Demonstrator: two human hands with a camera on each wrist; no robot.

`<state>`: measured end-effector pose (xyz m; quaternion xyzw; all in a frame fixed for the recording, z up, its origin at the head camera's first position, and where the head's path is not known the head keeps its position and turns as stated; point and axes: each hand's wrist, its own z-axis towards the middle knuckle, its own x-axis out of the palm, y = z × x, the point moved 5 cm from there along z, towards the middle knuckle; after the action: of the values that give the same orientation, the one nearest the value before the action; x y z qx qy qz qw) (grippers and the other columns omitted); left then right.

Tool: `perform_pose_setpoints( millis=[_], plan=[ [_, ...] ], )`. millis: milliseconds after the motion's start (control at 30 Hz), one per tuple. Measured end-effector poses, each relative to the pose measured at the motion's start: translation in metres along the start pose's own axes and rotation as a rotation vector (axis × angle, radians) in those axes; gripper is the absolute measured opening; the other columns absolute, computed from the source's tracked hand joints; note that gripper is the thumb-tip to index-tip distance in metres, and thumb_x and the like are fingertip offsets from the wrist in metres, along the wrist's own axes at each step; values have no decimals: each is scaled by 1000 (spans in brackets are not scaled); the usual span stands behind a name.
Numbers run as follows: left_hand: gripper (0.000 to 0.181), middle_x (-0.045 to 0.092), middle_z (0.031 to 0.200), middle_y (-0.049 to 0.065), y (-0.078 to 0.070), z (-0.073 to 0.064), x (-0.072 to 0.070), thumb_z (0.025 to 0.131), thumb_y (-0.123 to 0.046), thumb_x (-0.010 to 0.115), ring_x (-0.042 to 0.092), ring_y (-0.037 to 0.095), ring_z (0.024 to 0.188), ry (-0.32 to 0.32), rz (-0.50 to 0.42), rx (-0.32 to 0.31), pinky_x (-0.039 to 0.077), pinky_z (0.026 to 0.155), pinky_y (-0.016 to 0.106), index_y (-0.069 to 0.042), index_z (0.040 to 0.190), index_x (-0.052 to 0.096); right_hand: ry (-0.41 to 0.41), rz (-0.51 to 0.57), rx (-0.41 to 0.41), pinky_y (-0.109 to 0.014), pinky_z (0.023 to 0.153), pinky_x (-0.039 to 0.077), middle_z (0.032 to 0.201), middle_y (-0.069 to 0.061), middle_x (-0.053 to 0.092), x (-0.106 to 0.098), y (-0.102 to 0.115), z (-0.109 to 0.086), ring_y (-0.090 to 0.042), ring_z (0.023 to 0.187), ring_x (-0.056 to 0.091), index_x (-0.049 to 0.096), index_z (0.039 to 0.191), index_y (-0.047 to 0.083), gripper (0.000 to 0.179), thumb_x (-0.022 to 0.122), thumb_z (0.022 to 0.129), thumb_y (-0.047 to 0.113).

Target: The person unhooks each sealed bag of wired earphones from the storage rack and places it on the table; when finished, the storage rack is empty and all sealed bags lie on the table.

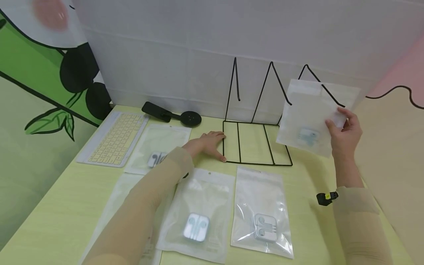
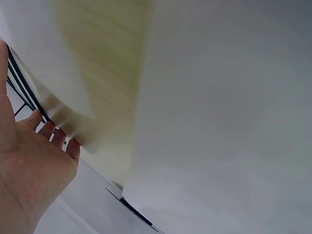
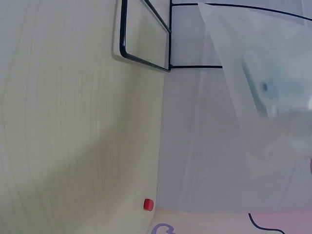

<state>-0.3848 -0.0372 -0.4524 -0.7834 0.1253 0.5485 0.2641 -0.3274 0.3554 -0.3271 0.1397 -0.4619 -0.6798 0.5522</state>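
Note:
My right hand [image 1: 347,134] pinches the right edge of a translucent zip bag [image 1: 303,114] with white earphones in a case inside. The bag hangs at the right hook [image 1: 332,96] of a black wire display rack [image 1: 256,163]. The hook's front part crosses before the bag's upper part; whether it runs through the hanging hole I cannot tell. Low at the rack's left side, my left hand [image 1: 208,144] rests on the base wire, thumb at the front corner and fingers farther back. In the left wrist view its fingers [image 2: 58,138] are slightly bent against the wire.
Several similar earphone bags lie in front, including one bag [image 1: 260,198] at the middle. A white keyboard [image 1: 114,140] and a black phone-stand-like object [image 1: 190,118] are at the left back. A small red object [image 3: 148,204] is by the table's edge. Cloth hangs behind.

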Motion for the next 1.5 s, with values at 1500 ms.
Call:
perform_pose_setpoints(
  millis=[1500],
  plan=[
    [108,11,158,3,5,7,4,70,-68,68,11,27,145,11,5,-13,14,113,55,-15,151,20,266,-646,-206,-5,75,45,116,11,54,-54,74,-7,0,84,57,56,127,-1,54,67,76,-15]
  ],
)
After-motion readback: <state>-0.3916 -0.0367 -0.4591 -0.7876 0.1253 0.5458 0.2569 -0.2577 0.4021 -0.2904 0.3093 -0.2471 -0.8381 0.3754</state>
